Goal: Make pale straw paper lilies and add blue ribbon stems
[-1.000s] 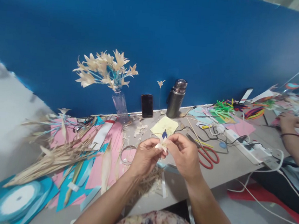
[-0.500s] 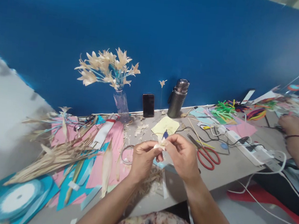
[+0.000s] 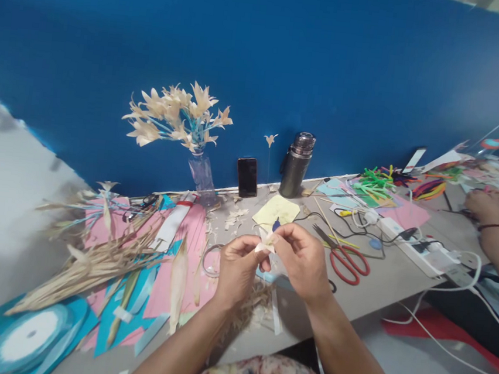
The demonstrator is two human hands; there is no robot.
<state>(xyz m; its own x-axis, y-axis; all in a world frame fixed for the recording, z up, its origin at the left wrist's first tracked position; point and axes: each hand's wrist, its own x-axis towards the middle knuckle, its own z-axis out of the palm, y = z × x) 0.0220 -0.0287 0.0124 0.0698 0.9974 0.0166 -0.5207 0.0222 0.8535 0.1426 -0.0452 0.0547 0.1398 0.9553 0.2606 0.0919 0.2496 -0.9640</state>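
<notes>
Already, on the surface (image 3: 384, 276), a big bunch of flowers (image 3: 177, 112) stands in a bottle (image 3: 201, 176), looking done. Nearer, the left hand (image 3: 237, 268) and right hand (image 3: 306, 263) pinch one small flower (image 3: 265, 245) between them; it seems only partly made.

Before the wall (image 3: 261, 64), left to right, stand a bottle (image 3: 201, 176) with flowers (image 3: 177, 112) in it, a phone (image 3: 247, 177), a single flower (image 3: 270, 140) and a vacuum flask (image 3: 297, 165). Nearer, beyond the left hand (image 3: 238, 268) and right hand (image 3: 307, 264), lies a paper sheet (image 3: 283, 209). Scissors (image 3: 350, 264), then a power strip (image 3: 413, 248), lie right of the hands; a husk bundle (image 3: 91, 269) lies left, behind a ribbon spool (image 3: 30, 333)
</notes>
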